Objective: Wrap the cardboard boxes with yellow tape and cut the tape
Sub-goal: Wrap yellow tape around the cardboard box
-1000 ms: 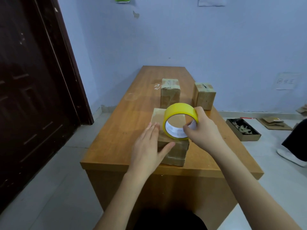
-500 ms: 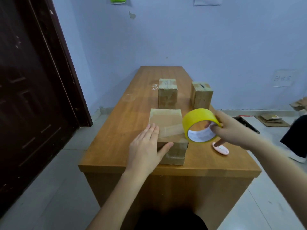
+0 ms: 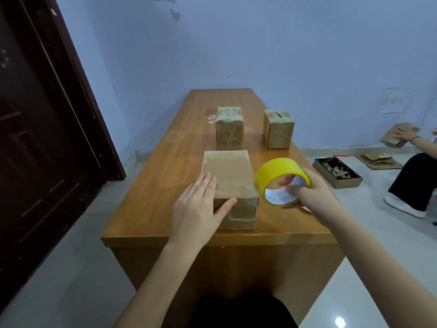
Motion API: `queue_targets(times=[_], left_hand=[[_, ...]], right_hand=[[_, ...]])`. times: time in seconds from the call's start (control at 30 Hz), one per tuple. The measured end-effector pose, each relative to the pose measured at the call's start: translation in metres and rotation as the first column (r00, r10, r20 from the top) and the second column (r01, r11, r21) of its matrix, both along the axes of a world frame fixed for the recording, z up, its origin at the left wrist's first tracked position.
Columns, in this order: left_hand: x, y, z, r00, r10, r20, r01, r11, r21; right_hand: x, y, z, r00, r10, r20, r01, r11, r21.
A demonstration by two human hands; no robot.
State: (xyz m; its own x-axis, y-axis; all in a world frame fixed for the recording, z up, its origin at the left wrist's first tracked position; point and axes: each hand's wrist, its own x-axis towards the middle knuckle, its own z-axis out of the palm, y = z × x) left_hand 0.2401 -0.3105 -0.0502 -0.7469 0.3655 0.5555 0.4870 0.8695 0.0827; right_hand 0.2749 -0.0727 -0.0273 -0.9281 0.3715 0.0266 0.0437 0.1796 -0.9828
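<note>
While left hand [image 3: 201, 204] steadies box [image 3: 230, 183], right hand [image 3: 309, 195] holds tape roll [image 3: 281, 181]

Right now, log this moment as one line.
left hand: steadies box | right hand: holds tape roll beside box | tape: not applied

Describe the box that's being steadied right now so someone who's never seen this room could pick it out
Start at the long wooden table running away toward the blue wall. Three cardboard boxes stand on it; take the near box by the front edge, lower and wider than the two far boxes. Only it has the left hand resting flat on it, with the yellow tape roll just right.
</note>
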Motion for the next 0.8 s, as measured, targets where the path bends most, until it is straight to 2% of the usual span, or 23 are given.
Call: queue_targets(times=[0.13,0.23,0.33,0.43,0.57,0.7,0.8], left_hand=[[0.001,0.002,0.001,1.0,0.004,-0.001,-0.004,1.0,-0.029],[0.0,0.001,0.004,0.999,0.003,-0.036,-0.004,0.999,-0.048],[0.001,0.007,0.008,0.989,-0.093,-0.119,0.081,0.991,-0.103],[0.005,0.018,0.003,0.969,-0.215,-0.118,0.202,0.973,-0.114],[0.006,0.019,0.003,0.973,-0.214,-0.083,0.211,0.977,-0.045],[0.009,0.03,0.015,0.985,-0.17,-0.012,0.167,0.98,-0.109],[0.016,0.051,0.019,0.97,-0.24,0.039,0.243,0.954,-0.176]], right_hand=[[0.004,-0.01,-0.026,0.996,-0.023,0.085,0.037,0.987,-0.159],[0.004,-0.013,-0.035,0.997,0.008,0.076,0.013,0.965,-0.262],[0.007,-0.014,-0.031,0.997,0.033,0.068,-0.014,0.965,-0.26],[0.009,-0.016,-0.029,0.997,0.032,0.07,-0.013,0.967,-0.254],[0.007,-0.02,-0.032,0.998,0.048,0.052,-0.031,0.957,-0.289],[0.007,-0.023,-0.033,0.999,0.028,0.033,-0.016,0.949,-0.314],[0.006,-0.021,-0.033,0.999,0.027,0.03,-0.017,0.961,-0.276]])
